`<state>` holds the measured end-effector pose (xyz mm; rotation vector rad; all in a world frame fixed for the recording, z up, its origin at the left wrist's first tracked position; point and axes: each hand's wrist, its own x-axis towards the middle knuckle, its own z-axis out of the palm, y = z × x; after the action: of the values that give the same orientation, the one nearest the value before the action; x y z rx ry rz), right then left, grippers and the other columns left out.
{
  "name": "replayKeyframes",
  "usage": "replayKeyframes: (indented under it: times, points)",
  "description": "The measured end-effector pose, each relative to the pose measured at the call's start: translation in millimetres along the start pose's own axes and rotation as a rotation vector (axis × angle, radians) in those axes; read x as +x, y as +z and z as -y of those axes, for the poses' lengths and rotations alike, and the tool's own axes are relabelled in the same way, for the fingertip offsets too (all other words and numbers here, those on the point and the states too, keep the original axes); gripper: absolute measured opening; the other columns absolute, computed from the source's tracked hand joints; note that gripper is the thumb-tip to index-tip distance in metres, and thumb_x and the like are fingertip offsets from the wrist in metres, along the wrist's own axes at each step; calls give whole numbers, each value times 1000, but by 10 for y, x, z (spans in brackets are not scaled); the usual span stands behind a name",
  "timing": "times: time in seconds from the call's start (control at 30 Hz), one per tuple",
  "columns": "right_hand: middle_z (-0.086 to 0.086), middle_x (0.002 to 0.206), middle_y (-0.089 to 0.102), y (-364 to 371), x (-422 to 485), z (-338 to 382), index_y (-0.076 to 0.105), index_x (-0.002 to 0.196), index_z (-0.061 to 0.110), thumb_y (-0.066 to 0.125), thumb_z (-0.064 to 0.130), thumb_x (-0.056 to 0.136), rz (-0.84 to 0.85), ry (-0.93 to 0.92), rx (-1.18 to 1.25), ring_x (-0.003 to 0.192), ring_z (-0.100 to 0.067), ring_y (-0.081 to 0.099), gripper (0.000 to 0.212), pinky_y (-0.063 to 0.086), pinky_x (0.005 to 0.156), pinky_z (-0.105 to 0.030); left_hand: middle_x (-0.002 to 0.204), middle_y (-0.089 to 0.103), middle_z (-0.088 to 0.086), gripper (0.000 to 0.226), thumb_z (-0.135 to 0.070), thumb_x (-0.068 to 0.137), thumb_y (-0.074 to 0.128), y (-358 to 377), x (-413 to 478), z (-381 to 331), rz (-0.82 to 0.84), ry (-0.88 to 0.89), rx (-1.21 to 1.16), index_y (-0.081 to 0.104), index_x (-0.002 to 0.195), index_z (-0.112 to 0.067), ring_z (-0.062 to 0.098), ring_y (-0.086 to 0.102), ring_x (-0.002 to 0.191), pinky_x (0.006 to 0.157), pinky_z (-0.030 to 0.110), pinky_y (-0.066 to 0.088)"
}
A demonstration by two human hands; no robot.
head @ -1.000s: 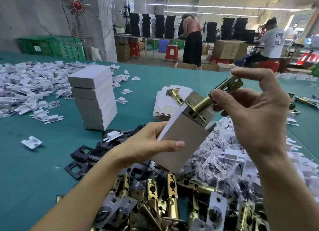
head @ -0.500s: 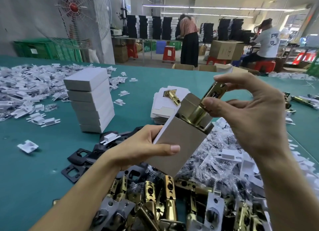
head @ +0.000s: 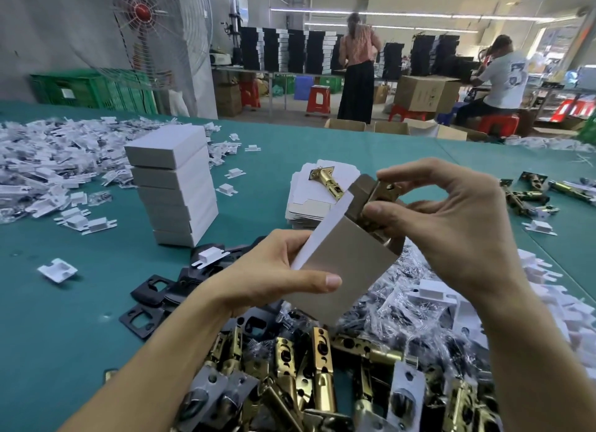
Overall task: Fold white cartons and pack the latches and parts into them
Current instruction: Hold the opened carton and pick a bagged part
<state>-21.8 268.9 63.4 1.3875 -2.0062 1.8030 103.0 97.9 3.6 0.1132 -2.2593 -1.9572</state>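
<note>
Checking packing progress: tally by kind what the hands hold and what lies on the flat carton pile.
White carton: 1, in the left hand
Brass latches: 2, the held latch in the right hand, the loose latch on the flat carton pile
Total: 3

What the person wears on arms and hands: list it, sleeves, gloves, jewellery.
Nothing worn shows. The left hand and right hand are gloveless, with no ring on the fingers. The left forearm and right forearm are bare to the frame's edge: no sleeve, watch or bracelet. Nails short, unpainted.
</note>
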Motion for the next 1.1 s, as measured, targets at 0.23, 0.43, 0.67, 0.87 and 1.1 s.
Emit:
replayKeyframes:
  times: [0.23,0.43,0.67,0.87,1.1]
  points:
    - [4,77,76,24,-5,23,74,81,20,84,14,75,-78,-55,9,69,-14,74,13,62,66,-41,108,75,4,32,-13,82,74,15,35,21,-55,79,-43,73,113,-19,14,70,96,84,26,56]
    - [13,91,66,86,-8,63,68,79,34,75,38,79,-70,-167,-204,93,-15,60,8,50,82,-29,107,75,3,30,-14,78,75,23,27,-19,-84,147,-268,77,107,-24,15,70,97,82,28,57]
    - [8,100,64,-3,40,2,63,104,42,57,26,99,-156,-75,-72,84,-6,64,18,53,72,-23,101,75,2,26,-11,81,65,7,40,-42,-236,211,-412,78,96,-28,18,72,92,70,37,61]
    - [6,86,70,-339,34,-297,75,101,22,63,13,93,167,352,-631,76,-13,63,16,43,68,-26,99,74,-1,39,-31,67,87,-70,56,-55,-439,349,-543,73,104,-32,21,71,94,66,42,61]
    - [5,95,64,-324,-31,-509,63,87,34,87,12,71,594,706,-824,82,-12,65,36,46,59,-20,97,76,-2,32,-14,70,84,-45,79,-58,-571,354,-411,75,100,-20,18,73,92,80,47,62]
